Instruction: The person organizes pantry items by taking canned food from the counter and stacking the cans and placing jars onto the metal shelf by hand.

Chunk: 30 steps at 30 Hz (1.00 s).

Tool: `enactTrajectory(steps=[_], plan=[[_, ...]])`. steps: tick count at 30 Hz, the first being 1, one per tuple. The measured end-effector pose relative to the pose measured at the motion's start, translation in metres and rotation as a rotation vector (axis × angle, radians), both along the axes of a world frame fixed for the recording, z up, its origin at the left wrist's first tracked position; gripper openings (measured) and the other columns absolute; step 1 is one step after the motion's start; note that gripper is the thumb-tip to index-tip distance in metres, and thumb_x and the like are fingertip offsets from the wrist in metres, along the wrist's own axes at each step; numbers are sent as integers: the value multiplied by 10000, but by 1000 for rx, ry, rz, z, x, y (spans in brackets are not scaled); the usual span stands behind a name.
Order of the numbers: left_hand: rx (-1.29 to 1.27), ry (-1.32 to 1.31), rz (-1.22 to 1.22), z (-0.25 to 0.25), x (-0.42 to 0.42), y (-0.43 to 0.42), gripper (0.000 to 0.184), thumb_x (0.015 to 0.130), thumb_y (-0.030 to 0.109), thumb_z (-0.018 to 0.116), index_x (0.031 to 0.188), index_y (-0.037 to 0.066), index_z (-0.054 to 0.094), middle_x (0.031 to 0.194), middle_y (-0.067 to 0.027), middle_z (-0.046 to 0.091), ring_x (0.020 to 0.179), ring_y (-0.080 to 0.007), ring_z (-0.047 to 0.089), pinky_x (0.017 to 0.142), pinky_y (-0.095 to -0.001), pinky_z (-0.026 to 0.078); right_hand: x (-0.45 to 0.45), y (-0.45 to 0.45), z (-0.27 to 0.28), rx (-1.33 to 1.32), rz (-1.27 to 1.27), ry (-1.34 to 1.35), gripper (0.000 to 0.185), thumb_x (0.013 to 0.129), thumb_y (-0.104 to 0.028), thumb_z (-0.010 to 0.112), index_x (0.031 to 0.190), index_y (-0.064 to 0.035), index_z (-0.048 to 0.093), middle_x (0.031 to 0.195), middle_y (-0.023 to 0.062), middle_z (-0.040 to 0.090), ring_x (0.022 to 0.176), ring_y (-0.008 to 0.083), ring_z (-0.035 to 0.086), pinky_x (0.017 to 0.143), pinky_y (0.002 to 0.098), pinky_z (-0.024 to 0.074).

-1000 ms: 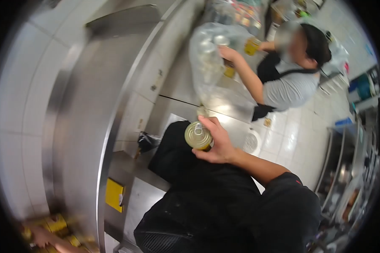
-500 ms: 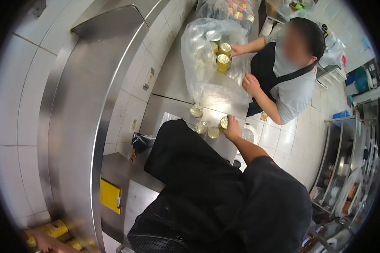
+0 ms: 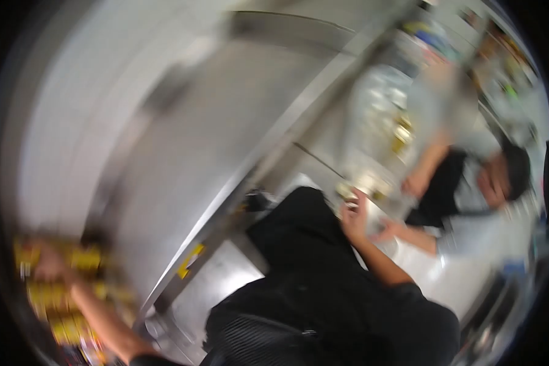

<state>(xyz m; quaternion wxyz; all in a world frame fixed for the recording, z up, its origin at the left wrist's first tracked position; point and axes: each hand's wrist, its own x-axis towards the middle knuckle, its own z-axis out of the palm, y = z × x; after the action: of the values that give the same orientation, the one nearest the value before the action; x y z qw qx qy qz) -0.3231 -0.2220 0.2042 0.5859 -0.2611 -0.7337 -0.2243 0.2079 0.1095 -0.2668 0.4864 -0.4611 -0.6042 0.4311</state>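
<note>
At the lower left, my left hand (image 3: pixel 52 266) is at the stacked yellow cans (image 3: pixel 55 296) on the upper steel shelf. Motion smears its fingers, so its grip cannot be made out. My right hand (image 3: pixel 354 215) is over the lower steel counter, beside blurred metal cans (image 3: pixel 346 190). Whether it holds one of them is unclear. Beyond it, a clear plastic bag (image 3: pixel 375 100) has gold-coloured cans (image 3: pixel 402 135) in or against it. A co-worker's hands are near the bag and to the right of my right hand.
The steel shelf (image 3: pixel 207 122) slants across the left and middle, with a bright raised edge. A co-worker in a dark apron (image 3: pixel 436 192) leans in at the right. A yellow item (image 3: pixel 191 261) lies below the shelf edge. Bagged goods are at the upper right.
The view has swung and blurred, showing more of the yellow cans and my left arm. My right hand held a can one second ago. The co-worker's hands have shifted, one now near my right hand.
</note>
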Motion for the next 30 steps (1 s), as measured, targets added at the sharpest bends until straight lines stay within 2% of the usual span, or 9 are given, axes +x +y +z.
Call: enactTrajectory(steps=[11,14,16,20,23,26,28,29,30], plan=[[387,63,260,40,-26,-28,823,714,308,879,1325,-75,482,1242,-297,567,1123,-475,595,990,-537,509,-91,-7,222,874,316,465,559,869,109,590,1403,36,442,1424,266,436,945,248,621,794,332,546],[372,143,-33,44,-12,-29,875,708,209,892,1389,-66,414,1253,-264,548,1136,-413,597,1016,-500,494,-104,-12,235,917,338,494,575,851,84,612,1398,6,454,1401,258,448,901,252,628,758,326,546],[536,66,-532,36,26,-9,911,731,121,886,1445,-40,344,1270,-206,523,1145,-317,581,1017,-437,498,-107,-21,251,917,437,517,571,845,68,621,1387,-22,469,1398,260,445,895,255,633,754,356,552],[510,83,-256,22,104,17,914,759,78,874,1462,-27,299,1301,-162,490,1156,-254,559,1011,-394,512,-128,-32,314,1118,673,457,529,840,56,662,1347,-33,540,1244,215,572,906,290,645,785,390,562],[566,-173,-777,-4,161,41,885,806,24,822,1499,46,273,1330,-146,502,1181,-262,577,1046,-432,511,-154,-57,350,1045,898,371,569,830,7,749,1361,18,543,1314,230,589,1063,356,658,921,425,554],[627,-464,-1089,-46,224,69,775,841,75,809,1453,57,336,1272,-137,581,1112,-250,641,909,-431,579,-168,-92,380,885,1031,317,776,807,-28,798,1487,62,436,1419,261,526,1292,401,573,1092,453,474],[451,-687,-1132,-61,266,81,764,821,83,840,1440,7,398,1224,-139,645,1109,-265,668,946,-412,568,-165,-102,384,561,1282,231,1022,804,-54,828,1607,67,209,1521,260,437,1444,386,445,1202,459,358],[378,-725,-1261,-64,277,88,815,817,106,856,1471,1,381,1290,-157,615,1158,-268,642,983,-414,547,-161,-106,373,348,1414,484,1173,805,-80,852,1636,44,34,1586,241,366,1465,352,420,1215,459,329],[302,-773,-1387,-66,286,95,865,812,130,871,1501,-5,365,1355,-176,586,1207,-270,617,1020,-417,526,-144,-94,375,585,1339,343,1221,810,-93,859,1639,33,-29,1599,221,350,1472,335,411,1216,458,323]])
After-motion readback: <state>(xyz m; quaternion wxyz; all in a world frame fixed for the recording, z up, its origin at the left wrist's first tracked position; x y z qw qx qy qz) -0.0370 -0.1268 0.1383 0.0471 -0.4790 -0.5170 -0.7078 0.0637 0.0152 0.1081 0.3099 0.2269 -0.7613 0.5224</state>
